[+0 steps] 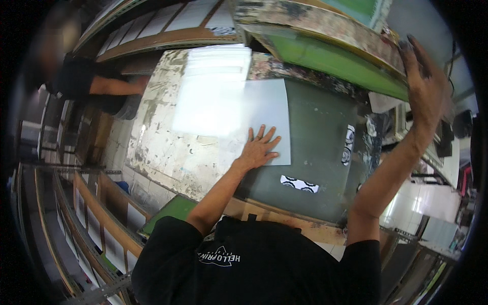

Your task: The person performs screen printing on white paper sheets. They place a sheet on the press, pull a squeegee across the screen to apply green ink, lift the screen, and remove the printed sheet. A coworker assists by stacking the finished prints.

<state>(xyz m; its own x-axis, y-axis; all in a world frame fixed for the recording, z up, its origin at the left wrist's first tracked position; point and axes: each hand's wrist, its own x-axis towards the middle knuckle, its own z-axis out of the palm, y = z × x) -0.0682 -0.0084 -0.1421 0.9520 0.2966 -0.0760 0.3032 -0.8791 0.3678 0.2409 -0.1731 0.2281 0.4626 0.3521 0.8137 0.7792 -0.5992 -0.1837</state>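
Note:
My left hand (260, 148) lies flat, fingers spread, on the lower right part of a white sheet (272, 104). The sheet rests partly on a dark grey-green printing board (320, 132) and reaches left towards a bright stack of white sheets (216, 71). At the upper right, my right hand (428, 84) is raised and grips the right end of a tilted screen printing frame (325, 25) with green mesh. Part of its grip is hidden behind the frame's edge. Two black-and-white patterned strips, a lower one (300, 184) and a right one (348, 145), sit on the board.
A paint-stained table (157, 132) carries the paper stack. Racks holding sheets stand at the far side (168, 20) and lower left (96, 218). Another person's arm (114, 86) reaches towards the table from the left. A wooden ledge (284, 216) runs along the near edge.

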